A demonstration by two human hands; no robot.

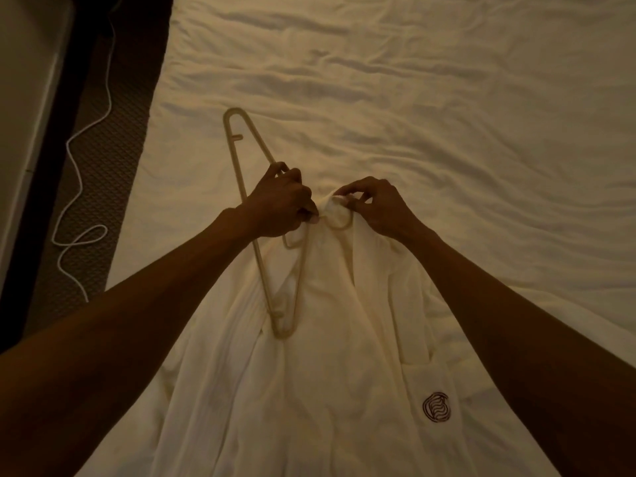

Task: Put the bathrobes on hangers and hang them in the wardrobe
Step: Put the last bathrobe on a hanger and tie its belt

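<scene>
A white bathrobe (330, 373) lies spread on the bed, its collar towards the middle, with a dark round logo (436, 407) on its chest pocket. A beige plastic hanger (241, 156) lies tilted across the robe's left shoulder, one end up on the sheet, the other end tucked at the robe's opening. My left hand (280, 204) grips the hanger near its hook. My right hand (378, 206) pinches the robe's collar, bunched around the hanger's hook.
The bed (430, 98) with its wrinkled white sheet fills most of the view. On the dark carpet at the left runs a white cable (81, 187). A pale piece of furniture (24, 98) stands at the far left edge.
</scene>
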